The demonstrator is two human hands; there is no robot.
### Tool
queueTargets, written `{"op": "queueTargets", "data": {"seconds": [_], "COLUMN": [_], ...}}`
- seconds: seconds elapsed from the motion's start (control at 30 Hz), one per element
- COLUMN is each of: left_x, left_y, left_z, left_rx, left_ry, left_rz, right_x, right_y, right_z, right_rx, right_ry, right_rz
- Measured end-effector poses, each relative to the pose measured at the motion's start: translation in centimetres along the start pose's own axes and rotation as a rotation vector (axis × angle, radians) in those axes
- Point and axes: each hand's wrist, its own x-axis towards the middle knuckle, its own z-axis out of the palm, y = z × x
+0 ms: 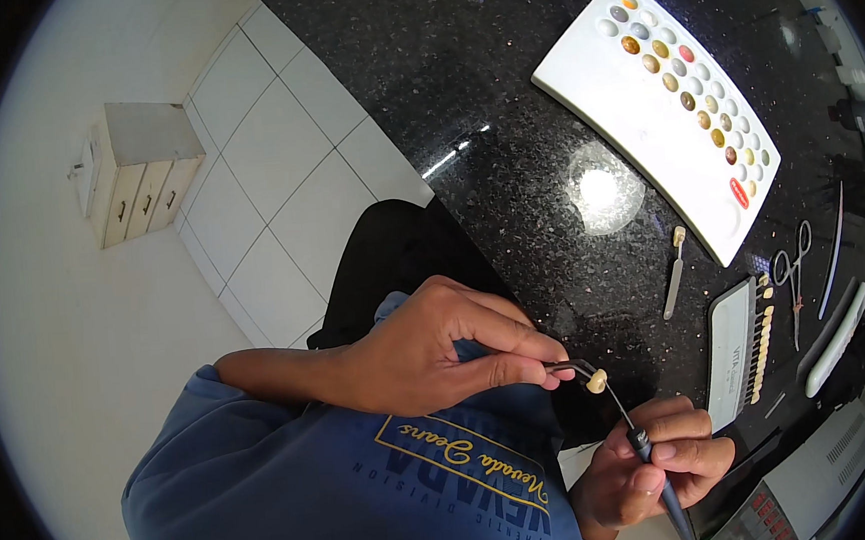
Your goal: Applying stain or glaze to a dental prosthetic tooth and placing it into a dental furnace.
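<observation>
My left hand [473, 342] pinches dark bent-tipped tweezers [561, 366] between thumb and fingers. A small cream tooth crown [596, 382] sits at their tip. In my right hand [666, 454] is a slim tool with a dark blue handle [671, 499]. Its thin shaft [618, 404] reaches up to the crown and appears to meet it; whether it ends in a brush or a point is hidden. Both hands are close together in front of my blue shirt, at the edge of the black speckled counter [517, 194].
A white palette [608, 127] with wells of coloured paste lies farther off. Nearer are a single tooth shade tab [672, 278], a shade guide [734, 349], ring-handled forceps [797, 270], a white-handled tool [837, 340] and a grey machine [818, 474]. A drawer cabinet [150, 174] stands left on the tiled floor.
</observation>
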Motion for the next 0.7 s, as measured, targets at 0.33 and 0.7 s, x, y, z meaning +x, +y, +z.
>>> {"op": "queueTargets", "data": {"seconds": [0.33, 0.7], "left_x": [0.15, 0.08], "left_y": [-0.09, 0.07], "left_z": [0.01, 0.03], "left_rx": [0.001, 0.004], "left_ry": [-0.005, -0.002], "left_rz": [0.018, -0.002], "right_x": [0.18, 0.00], "right_y": [-0.13, 0.01], "right_z": [-0.25, -0.25], "right_rx": [0.018, 0.034], "right_ry": [-0.004, 0.015], "right_rz": [0.030, 0.001]}}
